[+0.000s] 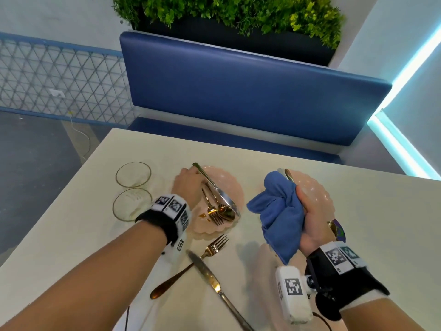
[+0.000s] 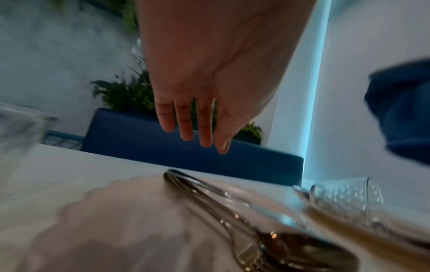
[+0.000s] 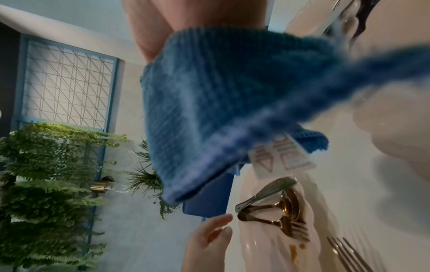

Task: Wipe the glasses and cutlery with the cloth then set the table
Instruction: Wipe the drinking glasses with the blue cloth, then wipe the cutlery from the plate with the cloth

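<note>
1. Bench (image 1: 358,211): pale top, carrying all items below.
2. Left hand (image 1: 188,185): hovers over the far-left rim of the left pink plate (image 1: 202,231). Fingers (image 2: 186,127) hang straight and close together above the cutlery handles, holding nothing; the head view does not settle whether they touch the handles.
3. Cutlery pile (image 1: 218,204): on the left pink plate; 1 silver knife lying over gold forks and spoons, handles pointing to the far side.
4. Right hand (image 1: 310,211): fingers curled round the bunched blue cloth (image 1: 279,211), above the right pink plate (image 1: 315,187). A gold handle (image 1: 289,175) sticks out of the cloth's far end.
5. Gold fork (image 1: 191,266) and silver knife (image 1: 214,280): lying crossed on the bench, nearer than the left plate.
6. 2 gold-rimmed glasses (image 1: 133,174), (image 1: 131,204): upright, side by side, left of the left plate.
7. Blue padded seat (image 1: 238,91): beyond the bench.
</note>
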The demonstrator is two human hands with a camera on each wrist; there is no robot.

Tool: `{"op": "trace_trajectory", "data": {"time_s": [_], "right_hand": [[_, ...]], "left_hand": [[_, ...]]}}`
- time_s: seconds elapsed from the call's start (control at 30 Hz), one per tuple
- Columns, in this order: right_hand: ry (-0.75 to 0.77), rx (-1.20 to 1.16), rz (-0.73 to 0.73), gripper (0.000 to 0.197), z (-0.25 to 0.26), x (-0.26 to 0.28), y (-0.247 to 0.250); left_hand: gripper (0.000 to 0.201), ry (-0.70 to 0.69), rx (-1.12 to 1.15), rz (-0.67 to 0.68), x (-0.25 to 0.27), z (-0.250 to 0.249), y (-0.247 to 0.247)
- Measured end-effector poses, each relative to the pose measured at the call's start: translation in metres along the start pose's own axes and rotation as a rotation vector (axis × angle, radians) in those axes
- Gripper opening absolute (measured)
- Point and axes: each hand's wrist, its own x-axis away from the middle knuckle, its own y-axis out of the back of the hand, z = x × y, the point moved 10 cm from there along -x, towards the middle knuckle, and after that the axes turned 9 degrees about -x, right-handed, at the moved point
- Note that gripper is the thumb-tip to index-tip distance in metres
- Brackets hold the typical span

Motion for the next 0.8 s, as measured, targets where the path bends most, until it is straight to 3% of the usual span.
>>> {"op": "trace_trajectory", "data": {"time_s": [0.07, 0.13, 0.2, 0.3, 0.37, 0.47, 0.5, 0.53, 0.6, 0.77, 0.8], "right_hand": [[0.005, -0.035, -0.15, 0.031, 0.005, 0.0, 0.023], [0.001, -0.088, -0.154, 0.025, 0.003, -0.003, 0.033], [0.12, -0.059, -0.171, 0.03, 0.005, -0.001, 0.033], [0.296, 0.039, -0.379, 0.05, -0.004, 0.003, 0.049], [0.297, -0.027, -0.383, 0.054, -0.012, 0.0, 0.056], [0.02, -0.17, -0.273, 0.105, -0.029, -0.011, 0.07], [-0.101, -0.196, -0.18, 0.098, -0.036, -0.012, 0.068], [-0.185, -0.185, -0.115, 0.078, -0.043, -0.012, 0.071], [-0.27, -0.23, -0.09, 0.056, -0.045, -0.006, 0.077], [-0.277, -0.079, -0.007, 0.058, -0.047, -0.006, 0.054], [-0.26, -0.077, -0.006, 0.051, -0.046, -0.007, 0.05]], "left_hand": [[0.032, -0.069, -0.132, 0.129, -0.023, -0.013, -0.025], [0.044, -0.133, -0.259, 0.255, -0.042, -0.018, -0.047], [0.055, -0.172, -0.359, 0.35, -0.054, -0.017, -0.063], [0.048, -0.215, -0.463, 0.382, -0.061, -0.02, -0.075], [0.038, -0.254, -0.496, 0.381, -0.061, -0.025, -0.078], [0.028, -0.324, -0.512, 0.394, -0.061, -0.028, -0.079], [0.026, -0.348, -0.51, 0.408, -0.061, -0.029, -0.079], [0.023, -0.368, -0.509, 0.418, -0.06, -0.03, -0.079], [0.019, -0.398, -0.505, 0.414, -0.059, -0.031, -0.076], [0.022, -0.343, -0.369, 0.438, -0.055, -0.017, -0.07], [0.022, -0.312, -0.303, 0.443, -0.054, -0.012, -0.067]]}}
